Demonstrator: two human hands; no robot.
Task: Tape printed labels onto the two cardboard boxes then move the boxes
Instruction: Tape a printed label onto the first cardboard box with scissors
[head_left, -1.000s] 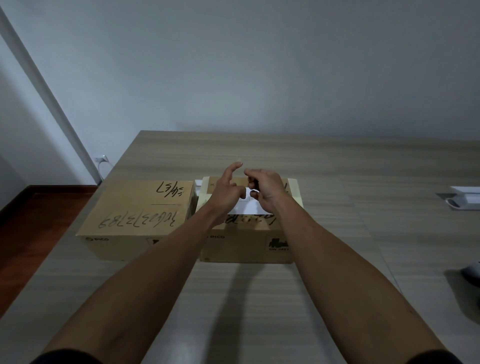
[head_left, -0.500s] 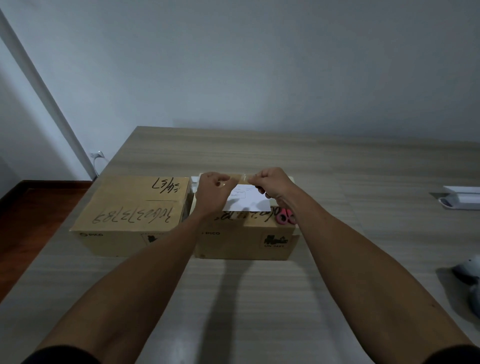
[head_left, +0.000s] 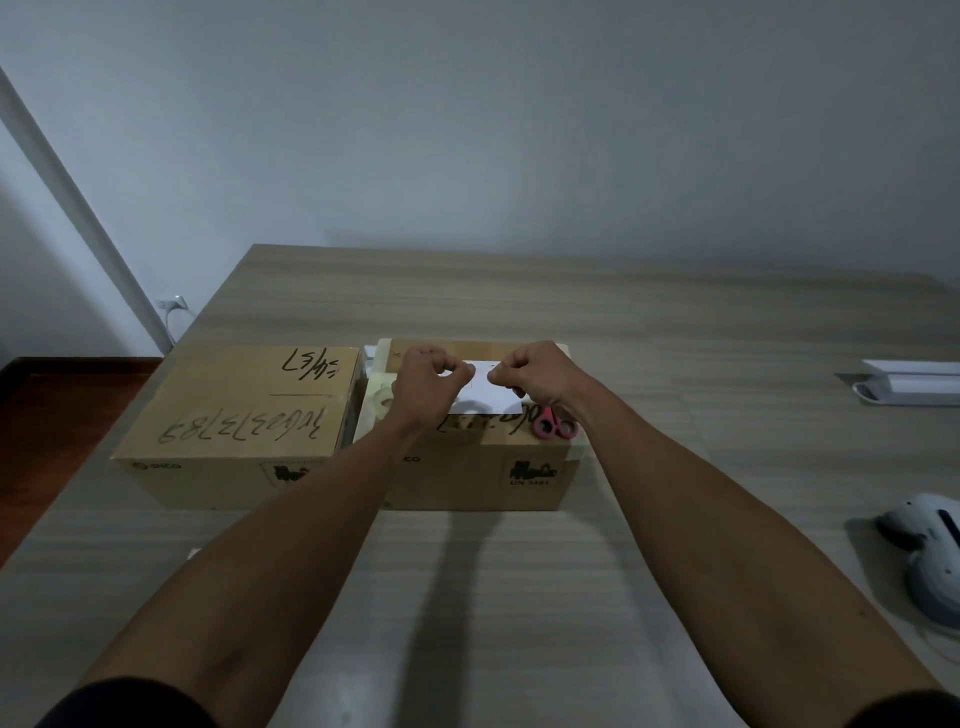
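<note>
Two brown cardboard boxes stand side by side on the wooden table. The left box (head_left: 236, 415) bears black handwriting on its top. On the right box (head_left: 467, 473) lies a white printed label (head_left: 488, 397). My left hand (head_left: 428, 382) and my right hand (head_left: 535, 371) hover over the label's far edge, each with thumb and forefinger pinched; they seem to hold a strip of clear tape between them, which is barely visible. A tape roll (head_left: 382, 400) sits on the right box's left side, and red-handled scissors (head_left: 553, 423) lie near its right front.
The table (head_left: 519, 597) runs wide in front and behind the boxes. A white tray-like object (head_left: 914, 387) sits at the far right, and a white and blue device (head_left: 930, 545) lies at the right edge. The floor drops off to the left.
My hands have drawn closer together over the label's far edge and lowered toward the box top. The tape roll and scissors have come into view.
</note>
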